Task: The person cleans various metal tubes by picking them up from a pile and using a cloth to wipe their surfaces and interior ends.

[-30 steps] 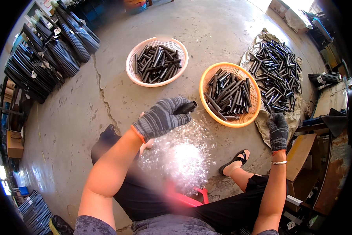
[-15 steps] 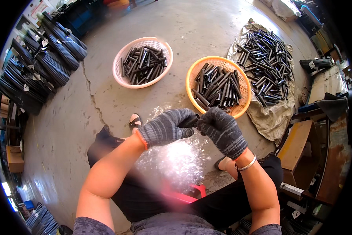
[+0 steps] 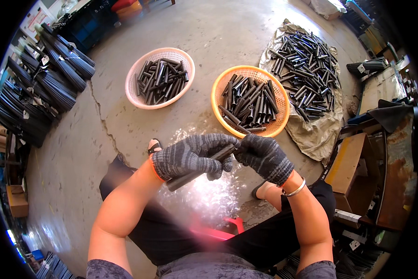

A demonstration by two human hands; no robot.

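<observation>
Head: tube (image 3: 185, 178) in left hand (image 3: 190, 153)

Dark tube (image 3: 184, 179), held aslant

Grey concrete wkshop floor (image 3: 209, 44), long dk crack (image 3: 99, 111) on L.
Dk-blue boxy unit (image 3: 90, 19) back L; open brown cardboard box (image 3: 344, 160) nr rusty brown panel (image 3: 398, 172), R; white glare (image 3: 48, 234) lower L.
</observation>
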